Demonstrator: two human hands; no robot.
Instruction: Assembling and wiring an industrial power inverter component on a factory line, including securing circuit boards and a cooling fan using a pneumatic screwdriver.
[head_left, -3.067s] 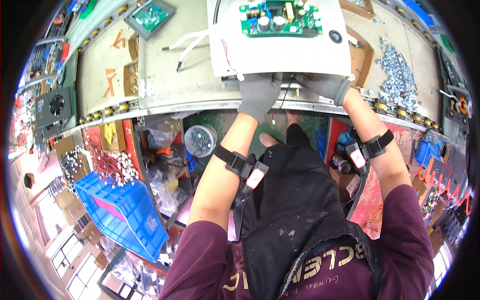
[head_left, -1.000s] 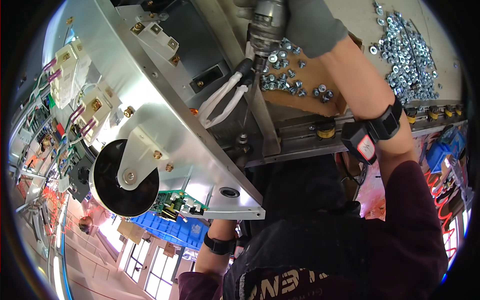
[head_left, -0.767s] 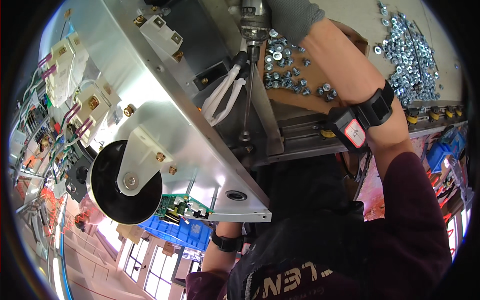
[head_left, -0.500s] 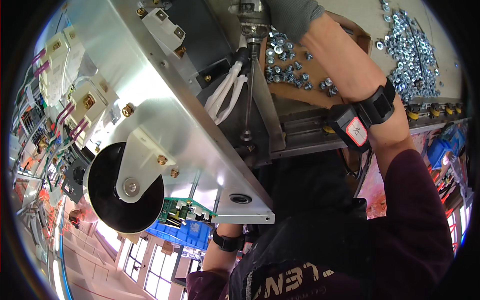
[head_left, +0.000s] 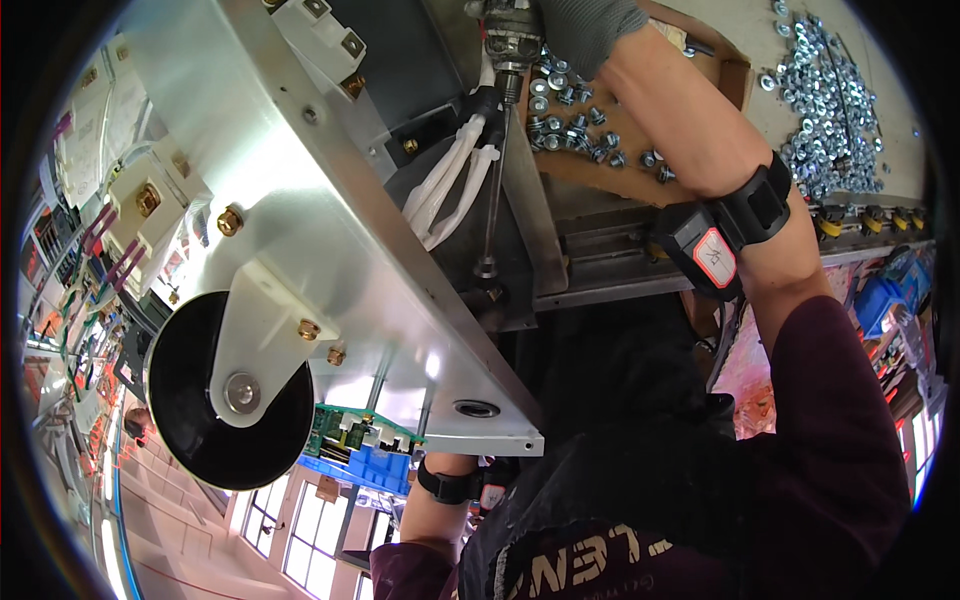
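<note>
Now grasping power driver [head_left: 514, 42] in right hand [head_left: 590, 36], with metal panel [head_left: 335, 240] newly tilted up, apparently giving bit [head_left: 492, 215] access below; cannot tell grip of hidden left hand.

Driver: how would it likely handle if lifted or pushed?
The driver is probably heavy for its size, given how thick and metallic it looks. Its long, straight shaft seems stiff. Its rounded shape might let it roll if laid down.

Shiny and matt
We see a smooth, glossy metal panel [head_left: 300, 210] at left, a scuffed metal driver [head_left: 513, 42] at top, a matt cardboard box [head_left: 737, 88] upper right.
</note>
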